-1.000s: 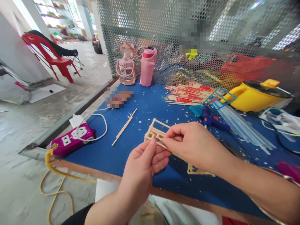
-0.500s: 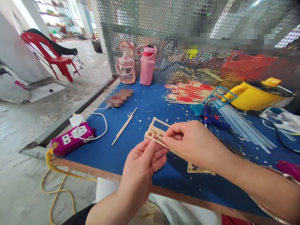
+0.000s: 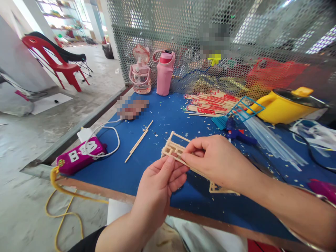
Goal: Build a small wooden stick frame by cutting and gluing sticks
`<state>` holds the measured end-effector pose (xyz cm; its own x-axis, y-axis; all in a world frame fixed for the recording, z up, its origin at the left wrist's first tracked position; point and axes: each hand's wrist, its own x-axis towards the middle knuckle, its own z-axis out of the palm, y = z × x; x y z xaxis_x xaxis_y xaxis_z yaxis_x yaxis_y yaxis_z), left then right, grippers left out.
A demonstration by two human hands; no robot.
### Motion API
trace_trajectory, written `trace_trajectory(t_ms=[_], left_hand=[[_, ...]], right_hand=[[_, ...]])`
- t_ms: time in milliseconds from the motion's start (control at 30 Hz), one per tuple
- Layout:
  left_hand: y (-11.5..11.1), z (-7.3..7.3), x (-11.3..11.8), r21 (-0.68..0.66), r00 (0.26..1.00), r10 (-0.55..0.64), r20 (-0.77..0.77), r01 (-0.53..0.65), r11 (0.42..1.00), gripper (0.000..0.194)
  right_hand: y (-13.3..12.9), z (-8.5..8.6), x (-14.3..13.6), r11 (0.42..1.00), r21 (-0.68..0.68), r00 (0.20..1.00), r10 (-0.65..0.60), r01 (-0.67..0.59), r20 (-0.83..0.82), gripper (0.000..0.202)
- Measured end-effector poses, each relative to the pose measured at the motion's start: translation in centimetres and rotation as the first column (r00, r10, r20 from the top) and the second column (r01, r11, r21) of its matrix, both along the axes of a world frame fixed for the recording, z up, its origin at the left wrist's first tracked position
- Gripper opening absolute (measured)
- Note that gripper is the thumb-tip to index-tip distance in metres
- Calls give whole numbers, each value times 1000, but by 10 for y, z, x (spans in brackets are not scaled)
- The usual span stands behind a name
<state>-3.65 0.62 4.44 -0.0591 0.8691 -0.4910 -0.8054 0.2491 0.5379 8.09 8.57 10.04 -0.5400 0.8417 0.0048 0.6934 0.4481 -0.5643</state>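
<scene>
Left hand (image 3: 156,182) and right hand (image 3: 215,157) both grip the wooden frame (image 3: 175,145). Steady left support and light right fingertip pressure appear advisable, keeping thin bars square.

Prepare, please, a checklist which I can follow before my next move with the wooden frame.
1. Left hand supports the wooden frame: ok.
2. Right hand pinches the frame: ok.
3. Frame joints firmly glued: cannot tell, fingers cover part of them.
4. Blue tabletop free of scraps: not ok, small bits are scattered.
5. Two loose sticks in view: ok, left of the frame.
6. Glue gun hot: cannot tell.
</scene>
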Motion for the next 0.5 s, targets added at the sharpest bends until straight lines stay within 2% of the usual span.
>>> trace_trajectory(t_ms=[500], left_hand=[[-1,-2,2,9,999,34,12,-34,999,10]], right_hand=[[-1,-1,-1,1000,13,1000,-5,5,7,20]])
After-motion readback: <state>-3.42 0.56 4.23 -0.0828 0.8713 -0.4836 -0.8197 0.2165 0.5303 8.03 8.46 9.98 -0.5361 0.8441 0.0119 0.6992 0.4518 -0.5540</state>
